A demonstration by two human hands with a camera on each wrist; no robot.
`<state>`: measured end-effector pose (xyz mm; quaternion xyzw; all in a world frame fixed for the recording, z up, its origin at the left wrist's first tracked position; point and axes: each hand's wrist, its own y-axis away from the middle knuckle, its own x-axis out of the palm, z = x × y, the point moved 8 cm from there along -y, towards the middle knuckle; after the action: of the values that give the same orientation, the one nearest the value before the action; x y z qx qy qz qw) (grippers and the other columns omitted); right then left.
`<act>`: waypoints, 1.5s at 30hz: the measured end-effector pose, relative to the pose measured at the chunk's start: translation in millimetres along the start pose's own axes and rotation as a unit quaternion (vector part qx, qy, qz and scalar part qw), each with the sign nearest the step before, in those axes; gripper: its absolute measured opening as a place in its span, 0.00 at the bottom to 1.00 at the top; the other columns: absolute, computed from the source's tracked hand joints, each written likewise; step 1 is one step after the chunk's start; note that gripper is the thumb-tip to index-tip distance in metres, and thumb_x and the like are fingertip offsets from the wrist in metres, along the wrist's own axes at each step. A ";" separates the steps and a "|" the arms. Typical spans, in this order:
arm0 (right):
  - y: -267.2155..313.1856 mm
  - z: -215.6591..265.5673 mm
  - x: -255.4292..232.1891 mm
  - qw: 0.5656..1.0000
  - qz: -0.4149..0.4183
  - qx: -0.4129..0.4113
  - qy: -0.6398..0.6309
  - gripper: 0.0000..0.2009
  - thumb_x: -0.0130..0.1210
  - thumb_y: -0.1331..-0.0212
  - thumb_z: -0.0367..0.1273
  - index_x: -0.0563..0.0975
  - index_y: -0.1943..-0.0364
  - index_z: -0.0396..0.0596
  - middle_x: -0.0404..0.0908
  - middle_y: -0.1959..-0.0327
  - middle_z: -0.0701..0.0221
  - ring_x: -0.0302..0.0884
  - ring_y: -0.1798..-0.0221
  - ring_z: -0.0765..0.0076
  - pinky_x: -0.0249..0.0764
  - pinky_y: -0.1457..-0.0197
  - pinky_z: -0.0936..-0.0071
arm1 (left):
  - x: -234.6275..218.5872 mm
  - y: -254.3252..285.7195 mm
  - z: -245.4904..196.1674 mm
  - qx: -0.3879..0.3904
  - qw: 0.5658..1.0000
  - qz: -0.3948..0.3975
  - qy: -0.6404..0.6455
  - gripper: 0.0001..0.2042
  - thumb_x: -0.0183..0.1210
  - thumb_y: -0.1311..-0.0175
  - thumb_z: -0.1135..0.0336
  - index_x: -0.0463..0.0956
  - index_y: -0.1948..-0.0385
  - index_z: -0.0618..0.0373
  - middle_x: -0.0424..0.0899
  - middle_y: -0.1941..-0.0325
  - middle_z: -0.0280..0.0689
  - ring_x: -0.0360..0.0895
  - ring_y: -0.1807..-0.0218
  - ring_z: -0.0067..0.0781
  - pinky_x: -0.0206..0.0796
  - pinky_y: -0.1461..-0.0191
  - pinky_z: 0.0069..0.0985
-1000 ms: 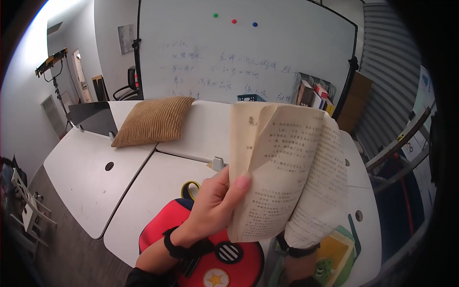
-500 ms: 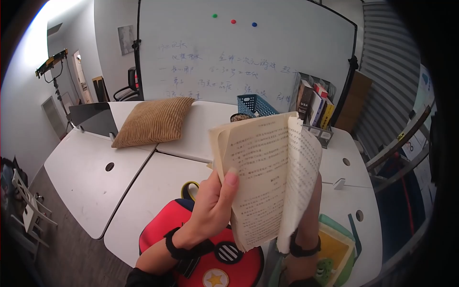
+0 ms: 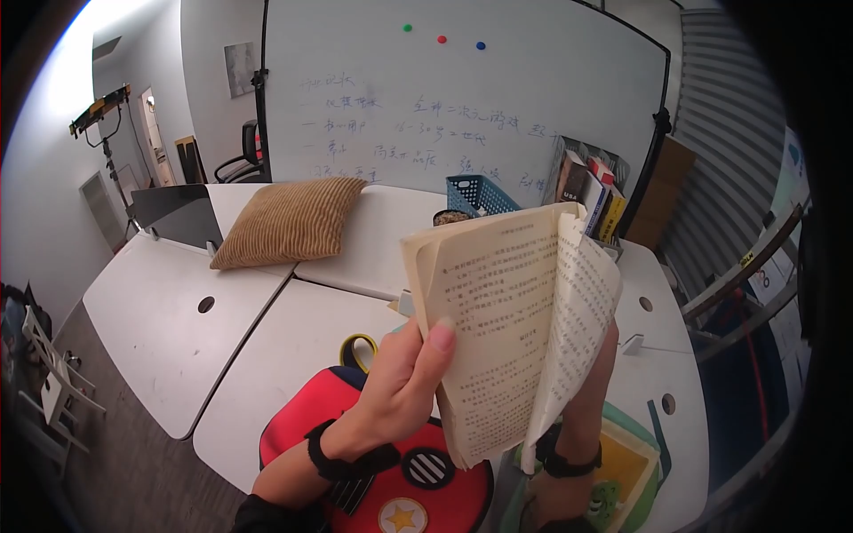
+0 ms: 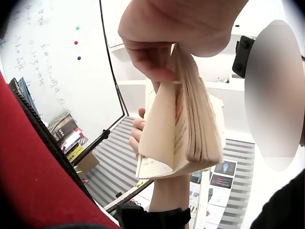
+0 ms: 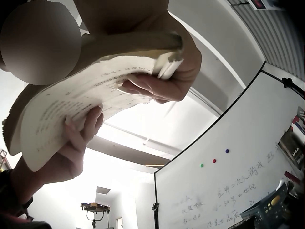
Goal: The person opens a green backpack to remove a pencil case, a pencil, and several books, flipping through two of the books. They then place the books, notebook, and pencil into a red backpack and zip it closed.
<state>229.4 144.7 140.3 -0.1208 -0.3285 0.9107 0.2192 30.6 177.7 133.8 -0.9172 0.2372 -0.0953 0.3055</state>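
A worn paperback book (image 3: pixel 498 329) is held up in front of me, its right-hand pages curled back. My left hand (image 3: pixel 400 377) grips its left edge, thumb pressed on the printed page. In the left wrist view the left hand (image 4: pixel 176 28) holds the book's thick page block (image 4: pixel 198 114) from above. My right hand is mostly hidden behind the book in the head view. The right wrist view shows the right hand (image 5: pixel 171 78) with fingers curled round the book's edge. Beneath lies a red bag (image 3: pixel 302 404) with star and striped patches.
A green pouch (image 3: pixel 635 426) with yellow lies at the right. A yellow-black ring (image 3: pixel 358 353) sits behind the red bag. Farther back are a brown corduroy cushion (image 3: pixel 289 222), a blue basket (image 3: pixel 484 194), upright books (image 3: pixel 591 195) and a whiteboard (image 3: pixel 355 44).
The book has come down and to the left, then slightly right again. Its right-hand pages are folded farther back, and the basket behind shows more. The left hand keeps its grip.
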 end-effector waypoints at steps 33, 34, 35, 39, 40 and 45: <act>58.9 36.8 90.5 0.952 0.297 0.072 0.017 0.42 0.72 0.50 0.44 0.59 0.39 0.34 0.80 0.55 0.48 0.85 0.54 0.46 0.81 0.50 0.60 | -22.5 2.7 6.3 -0.015 0.994 -0.107 0.036 0.20 0.54 0.24 0.55 0.74 0.47 0.67 0.85 0.57 0.37 0.81 0.57 0.20 0.75 0.54 0.21; 57.7 38.7 90.4 0.954 0.293 0.061 0.017 0.42 0.71 0.50 0.43 0.59 0.39 0.34 0.80 0.55 0.48 0.85 0.54 0.45 0.80 0.50 0.60 | -21.2 1.9 6.4 -0.012 0.993 -0.101 0.054 0.20 0.52 0.23 0.54 0.74 0.47 0.67 0.85 0.57 0.36 0.81 0.57 0.19 0.74 0.54 0.21; 56.6 40.8 90.1 0.956 0.289 0.050 0.017 0.41 0.71 0.50 0.43 0.59 0.38 0.34 0.80 0.55 0.48 0.84 0.53 0.45 0.80 0.49 0.60 | -20.0 1.3 6.2 -0.009 0.993 -0.095 0.071 0.20 0.50 0.22 0.54 0.73 0.47 0.67 0.84 0.56 0.36 0.80 0.57 0.19 0.73 0.53 0.20; 55.8 34.0 87.0 0.951 0.293 0.096 0.008 0.38 0.69 0.48 0.41 0.62 0.39 0.34 0.81 0.54 0.48 0.85 0.50 0.48 0.79 0.47 0.62 | -19.4 -0.9 4.6 -0.016 0.993 -0.092 0.078 0.20 0.47 0.21 0.54 0.72 0.46 0.66 0.83 0.54 0.35 0.79 0.55 0.18 0.72 0.51 0.19; 52.4 33.7 83.5 0.951 0.293 0.102 -0.017 0.37 0.69 0.48 0.40 0.64 0.39 0.34 0.82 0.54 0.49 0.84 0.49 0.50 0.79 0.45 0.62 | -21.2 -0.6 2.4 -0.010 0.991 -0.104 0.078 0.20 0.47 0.21 0.54 0.72 0.46 0.66 0.83 0.54 0.35 0.79 0.55 0.18 0.72 0.51 0.19; 15.5 12.3 15.1 0.991 0.090 0.094 0.044 0.29 0.62 0.44 0.29 0.68 0.37 0.36 0.81 0.49 0.56 0.80 0.45 0.56 0.74 0.41 0.67 | -38.6 -3.2 -7.2 0.021 0.988 -0.137 0.072 0.21 0.46 0.20 0.53 0.72 0.45 0.66 0.83 0.52 0.37 0.79 0.54 0.18 0.72 0.50 0.19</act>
<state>206.8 134.6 138.3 -0.1686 -0.2197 0.9474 0.1606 -4.0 195.3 140.4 -0.9253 0.1283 -0.2070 0.2907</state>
